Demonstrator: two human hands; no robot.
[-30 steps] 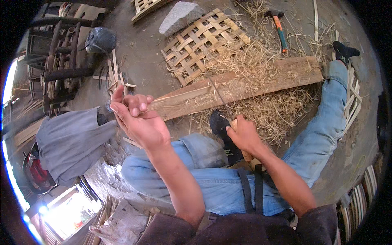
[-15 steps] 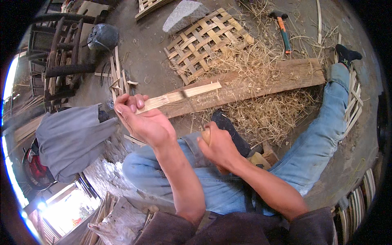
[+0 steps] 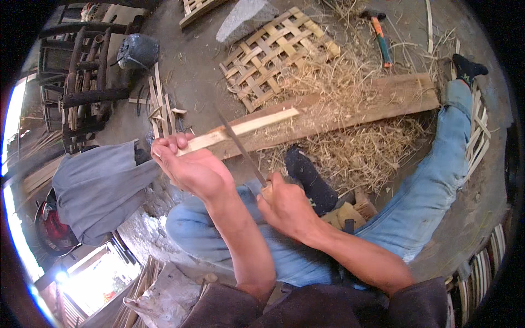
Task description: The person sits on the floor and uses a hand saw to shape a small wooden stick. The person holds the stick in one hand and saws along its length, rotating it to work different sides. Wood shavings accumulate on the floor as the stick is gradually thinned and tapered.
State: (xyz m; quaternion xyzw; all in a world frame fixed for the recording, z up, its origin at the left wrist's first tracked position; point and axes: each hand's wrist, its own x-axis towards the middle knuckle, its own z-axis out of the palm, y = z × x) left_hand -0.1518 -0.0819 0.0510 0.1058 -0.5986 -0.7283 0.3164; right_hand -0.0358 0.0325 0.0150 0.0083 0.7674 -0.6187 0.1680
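Observation:
My left hand [image 3: 194, 170] is closed round the near-left end of a flat, pale wooden strip [image 3: 262, 123], which looks like split bamboo. Its far end points right, over a long brown plank [image 3: 402, 98]. In my right hand [image 3: 290, 210] is a knife [image 3: 244, 151], gripped by its light wooden handle. The narrow dark blade slants up to the left and crosses the strip just beyond my left fingers. Whether the edge touches the strip or passes just above it, I cannot tell.
Curly shavings [image 3: 363, 158] lie on both sides of the plank. Beyond it are a woven slat panel [image 3: 268, 60], a grey stone [image 3: 246, 19] and a hammer [image 3: 381, 41]. My dark-socked foot [image 3: 311, 180] is near the right hand. A grey cloth [image 3: 104, 188] hangs at left.
The knife blade, blurred before, now shows sharply and lies nearer my left fingers. My right hand has shifted slightly left and down. My left hand keeps its grip on the strip.

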